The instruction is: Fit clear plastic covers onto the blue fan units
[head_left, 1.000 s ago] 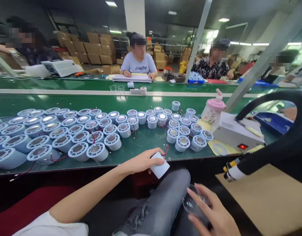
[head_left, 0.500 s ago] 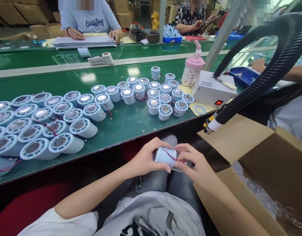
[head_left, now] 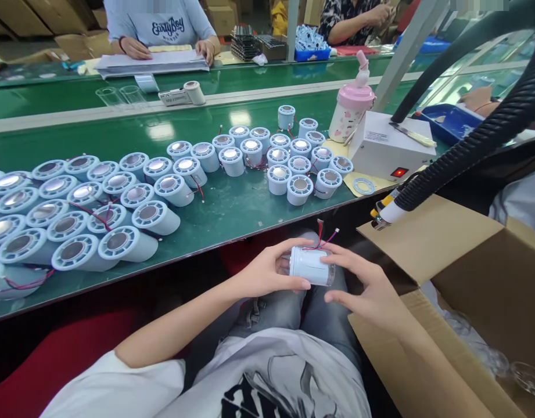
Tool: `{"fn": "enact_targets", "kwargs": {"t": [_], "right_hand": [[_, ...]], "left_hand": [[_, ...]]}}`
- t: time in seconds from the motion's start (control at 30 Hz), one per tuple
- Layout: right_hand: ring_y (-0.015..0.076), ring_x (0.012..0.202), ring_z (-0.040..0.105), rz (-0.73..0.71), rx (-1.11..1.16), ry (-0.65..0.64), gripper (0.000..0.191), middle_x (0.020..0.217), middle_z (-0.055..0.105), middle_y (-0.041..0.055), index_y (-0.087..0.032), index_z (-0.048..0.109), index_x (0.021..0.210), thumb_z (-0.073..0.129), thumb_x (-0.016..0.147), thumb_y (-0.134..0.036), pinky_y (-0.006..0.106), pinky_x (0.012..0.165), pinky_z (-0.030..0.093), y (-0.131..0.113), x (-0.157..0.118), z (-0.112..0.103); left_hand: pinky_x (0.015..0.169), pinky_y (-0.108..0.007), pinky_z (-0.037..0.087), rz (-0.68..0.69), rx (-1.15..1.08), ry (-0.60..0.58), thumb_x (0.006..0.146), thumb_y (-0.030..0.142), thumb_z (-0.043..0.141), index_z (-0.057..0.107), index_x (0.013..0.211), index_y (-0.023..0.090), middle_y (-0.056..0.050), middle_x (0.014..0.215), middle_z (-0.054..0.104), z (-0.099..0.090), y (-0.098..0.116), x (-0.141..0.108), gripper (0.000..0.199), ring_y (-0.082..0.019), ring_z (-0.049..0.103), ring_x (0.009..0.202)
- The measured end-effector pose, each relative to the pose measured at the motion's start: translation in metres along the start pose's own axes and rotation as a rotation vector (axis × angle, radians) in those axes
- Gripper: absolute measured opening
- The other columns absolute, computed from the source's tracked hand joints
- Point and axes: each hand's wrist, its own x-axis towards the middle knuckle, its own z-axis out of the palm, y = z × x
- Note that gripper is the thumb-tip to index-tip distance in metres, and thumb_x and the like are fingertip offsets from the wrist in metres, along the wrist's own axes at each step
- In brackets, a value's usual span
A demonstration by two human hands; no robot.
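Above my lap, my left hand (head_left: 273, 270) is wrapped round the left end of a light-blue plastic cylinder (head_left: 308, 266). A clear plastic cover (head_left: 331, 275) sits round the cylinder's right end. Thin red and dark wires (head_left: 322, 235) with small connectors stick up from its top. At the right end, my right hand (head_left: 363, 278) has its fingers spread: the index finger touches the cylinder, while the thumb stands apart below it. The other right fingers are partly hidden behind the cylinder. On the green bench stand several similar light-blue cylinders (head_left: 128, 242) with round metallic centres and wires.
A white box with a red lit switch (head_left: 391, 148) carries a black flexible hose (head_left: 450, 151) whose nozzle hangs right of my hands. An open carton (head_left: 467, 273) with clear plastic pieces stands at right. A pink-lidded bottle (head_left: 353, 110) is on the bench. Co-workers sit opposite.
The cylinder has turned, and its wires now point up from the top. My right thumb has come away from it and the right fingers have spread. My left hand still holds it.
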Motion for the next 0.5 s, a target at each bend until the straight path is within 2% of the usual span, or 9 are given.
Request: {"fn": "enact_targets", "kwargs": {"t": [0.07,0.13,0.33,0.5], "right_hand": [[0.0291,0.119,0.057,-0.116,-0.182,0.023,0.036,0.129,0.061,0.0066,-0.027,0.068,0.109,0.076,0.074,-0.022,0.044,0.1,0.048,0.002,-0.006,0.001],[0.0282,0.116,0.059,-0.15,-0.217,0.031,0.034,0.126,0.063,0.0072,-0.026,0.066,0.109,0.075,0.076,-0.022,0.043,0.099,0.05,0.004,-0.011,0.002],[0.0278,0.116,0.058,0.002,-0.018,-0.036,0.042,0.128,0.06,0.0087,-0.025,0.061,0.114,0.076,0.075,-0.023,0.041,0.092,0.056,0.002,-0.019,0.001],[0.0262,0.111,0.06,0.127,0.1,-0.066,0.042,0.124,0.06,0.0067,-0.028,0.059,0.115,0.076,0.077,-0.025,0.039,0.09,0.057,-0.004,-0.021,-0.001]], "left_hand": [[0.069,-0.031,0.056,-0.03,0.005,-0.016,0.071,0.032,0.077,0.044,0.135,0.026,-0.008,0.11,0.064,0.0,0.002,-0.003,0.073,-0.018,0.065,0.082],[0.073,-0.031,0.055,-0.015,0.071,-0.029,0.07,0.032,0.078,0.046,0.135,0.026,-0.008,0.113,0.063,0.0,0.004,-0.005,0.073,-0.018,0.065,0.085],[0.098,-0.039,0.048,0.142,0.141,-0.058,0.067,0.025,0.08,0.049,0.135,0.027,-0.01,0.134,0.055,0.001,0.008,-0.01,0.075,-0.028,0.055,0.119],[0.1,-0.039,0.047,0.187,0.184,-0.078,0.066,0.023,0.081,0.05,0.135,0.029,-0.01,0.136,0.053,0.001,0.01,-0.012,0.075,-0.028,0.052,0.123]]}}
